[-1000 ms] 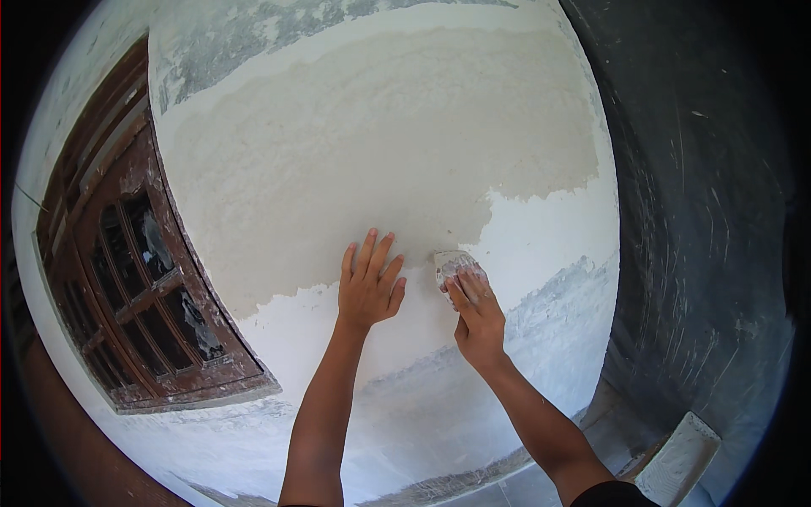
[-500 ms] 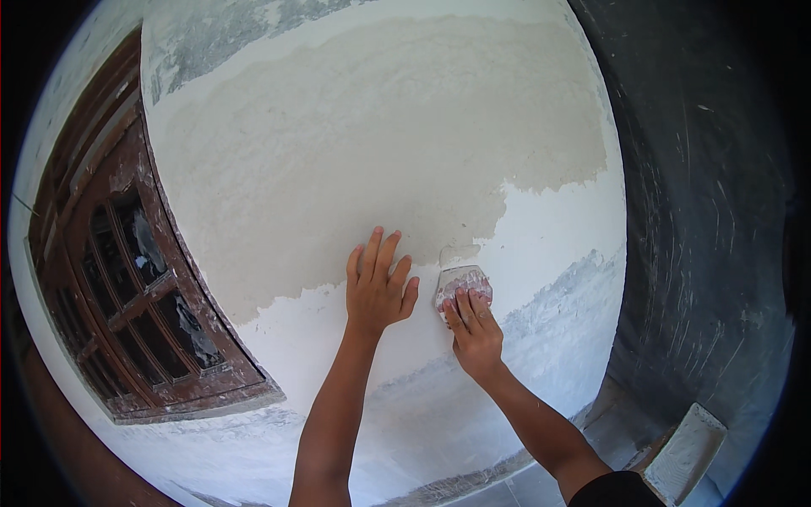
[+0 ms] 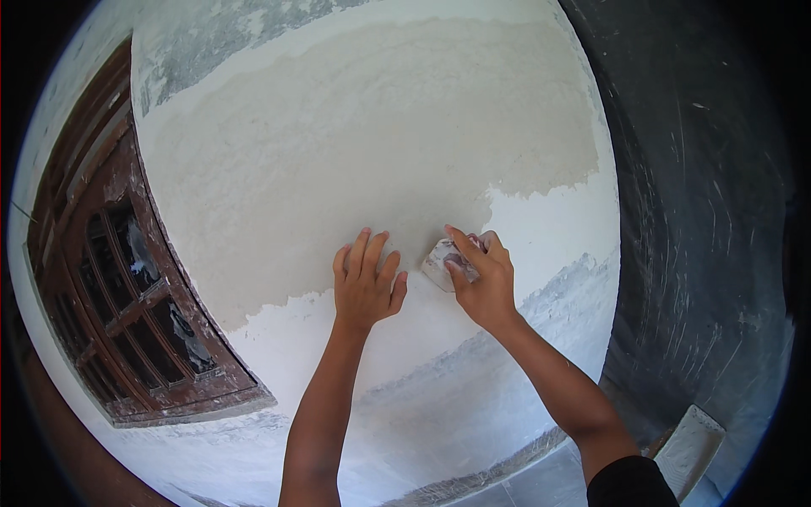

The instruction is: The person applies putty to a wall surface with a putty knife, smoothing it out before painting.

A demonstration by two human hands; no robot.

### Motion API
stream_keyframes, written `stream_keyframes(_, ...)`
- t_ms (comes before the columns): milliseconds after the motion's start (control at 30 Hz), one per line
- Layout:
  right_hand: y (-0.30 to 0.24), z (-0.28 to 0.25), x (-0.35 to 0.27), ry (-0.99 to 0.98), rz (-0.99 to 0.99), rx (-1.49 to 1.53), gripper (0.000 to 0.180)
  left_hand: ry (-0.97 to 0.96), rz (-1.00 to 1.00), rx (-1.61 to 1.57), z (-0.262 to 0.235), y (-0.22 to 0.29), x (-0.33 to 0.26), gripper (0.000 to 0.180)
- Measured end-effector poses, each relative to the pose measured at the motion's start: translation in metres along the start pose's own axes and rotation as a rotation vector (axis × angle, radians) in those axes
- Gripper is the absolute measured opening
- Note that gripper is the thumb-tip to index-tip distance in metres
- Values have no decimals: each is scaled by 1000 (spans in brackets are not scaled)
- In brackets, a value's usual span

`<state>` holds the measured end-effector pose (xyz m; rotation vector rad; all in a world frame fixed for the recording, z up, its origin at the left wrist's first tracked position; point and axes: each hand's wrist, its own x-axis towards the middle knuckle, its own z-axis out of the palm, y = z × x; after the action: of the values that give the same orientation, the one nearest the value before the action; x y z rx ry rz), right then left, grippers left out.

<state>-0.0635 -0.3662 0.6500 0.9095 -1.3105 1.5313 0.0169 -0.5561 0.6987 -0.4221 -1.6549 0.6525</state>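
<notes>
The scraper [image 3: 438, 269] lay just left of the right hand's palm, within that hand's grasp, and the right hand [image 3: 490, 283] was plainly the nearer of the two. Its thumb and fingers pinched the scraper between them, the index finger reaching up past its top edge. The scraper's free end pointed left and somewhat down, toward the left hand [image 3: 361, 291], with a bare gap of wall between. The fingers covered part of it, so its long axis could not be told for certain, nor whether its edge touched the wall. It sat at the ragged border where the grey patch [image 3: 363, 152] met the white band [image 3: 541, 224]. The left hand held nothing, its fingers spread and pointing up, the tips over the grey; whether they pressed on the wall could not be told. The tray [image 3: 690, 452] stood well apart, at lower right, beyond the right elbow.
</notes>
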Motion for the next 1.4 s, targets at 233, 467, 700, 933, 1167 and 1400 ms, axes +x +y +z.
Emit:
stream_keyframes(233,12,-13,39,165,-74,-312,50,26,15,45,-3,-1,-9,26)
stream_keyframes(467,30,-14,38,243,-60,-542,48,3,-8,34,0,0,-8,26)
stream_keyframes(700,21,-7,29,118,-160,-469,49,1,-21,35,0,-1,-9,27)
stream_keyframes(933,8,5,19,44,-176,-332,50,-17,-18,27,1,2,-6,27)
stream_keyframes(1167,-2,18,12,-78,-167,-213,51,-23,-22,31,-1,1,-6,28)
stream_keyframes(1400,13,-4,33,129,14,-134,51,-27,-35,20,-1,2,-5,30)
